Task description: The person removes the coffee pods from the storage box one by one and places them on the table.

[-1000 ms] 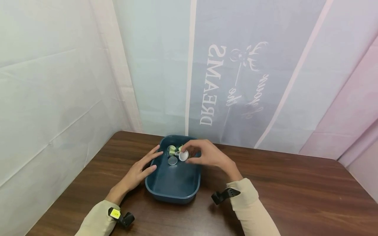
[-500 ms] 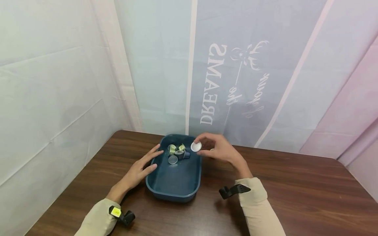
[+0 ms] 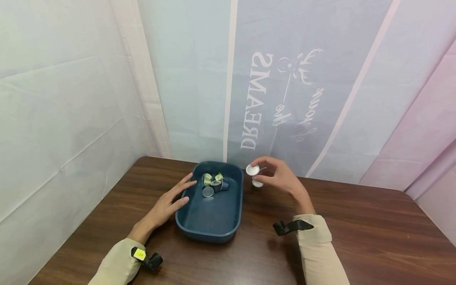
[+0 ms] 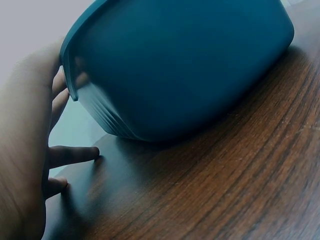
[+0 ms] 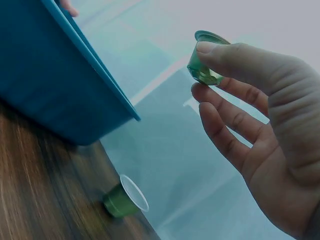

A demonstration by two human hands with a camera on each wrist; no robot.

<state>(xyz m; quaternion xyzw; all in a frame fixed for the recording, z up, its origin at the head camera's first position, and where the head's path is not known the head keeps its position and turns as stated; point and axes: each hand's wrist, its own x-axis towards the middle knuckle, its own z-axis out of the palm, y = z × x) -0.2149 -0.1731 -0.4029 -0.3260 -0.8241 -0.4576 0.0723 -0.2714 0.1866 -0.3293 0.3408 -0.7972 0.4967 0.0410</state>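
My right hand (image 3: 281,178) pinches a green coffee capsule (image 5: 192,67) between thumb and fingertips, just right of the blue basin (image 3: 209,236). Its pale lid faces the head camera. Below that hand another green coffee capsule (image 5: 117,201) stands on the table with its white lid up, partly hidden by the hand in the head view. My left hand (image 3: 164,208) lies over the basin's left rim, fingers spread and fairly straight. Several capsules lie together in the far half of the basin, among them a yellow-green one (image 3: 219,177) and a blue one (image 3: 226,186).
The brown wooden table (image 3: 342,233) reaches to a printed curtain (image 3: 192,79) behind the basin and a pale cloth (image 3: 71,99) on the left. A black wrist strap with a camera (image 3: 290,227) sits on each sleeve.
My right hand has lifted the capsule out of the basin and carried it right, past the rim and over the table. The left hand has stayed on the rim.
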